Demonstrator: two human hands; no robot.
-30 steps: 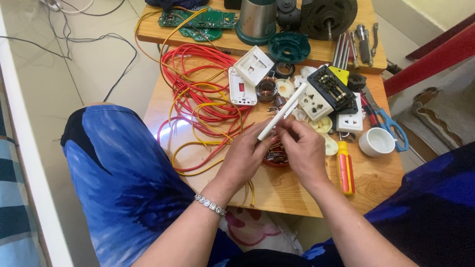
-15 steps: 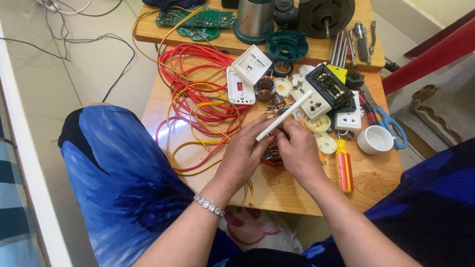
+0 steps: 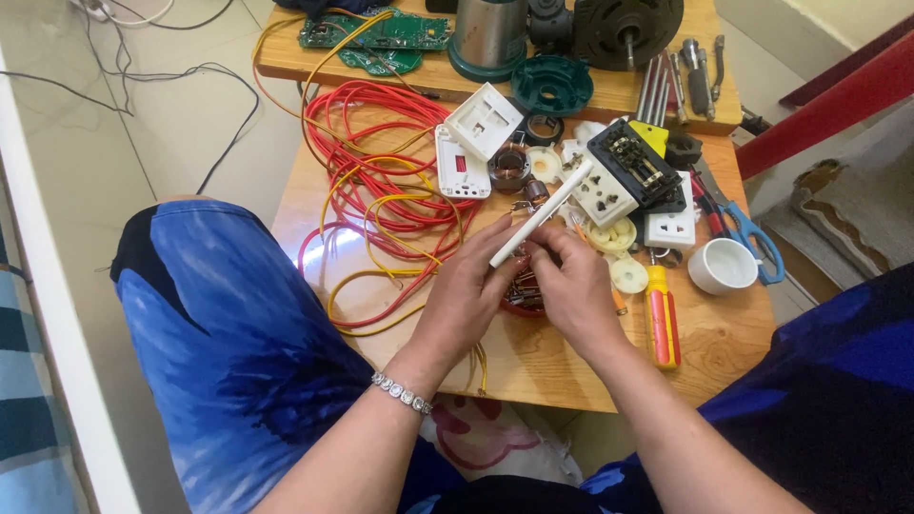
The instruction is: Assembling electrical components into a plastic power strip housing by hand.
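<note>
My left hand [image 3: 466,290] grips the lower end of a long white plastic tube [image 3: 543,211] that slants up to the right over the small wooden table [image 3: 724,328]. My right hand [image 3: 576,286] sits close beside it, fingers pinched at the tube's lower end, over a small copper-wound part [image 3: 522,290] mostly hidden beneath both hands. Whether the right fingers hold the tube or something small is unclear. A silver bracelet [image 3: 402,392] circles my left wrist.
Red and yellow wire coils [image 3: 381,190] lie at the left. White switch plates [image 3: 473,143], a socket block [image 3: 628,176], a red-yellow screwdriver [image 3: 661,319], a white cup [image 3: 721,265] and blue scissors [image 3: 752,233] crowd the right. Circuit boards [image 3: 376,36], a metal cylinder [image 3: 487,33] and a motor [image 3: 624,29] stand behind.
Both hands stay together at the tube's lower end; the fingers have shifted slightly and the tube has tilted a little. The view has drifted slightly.
</note>
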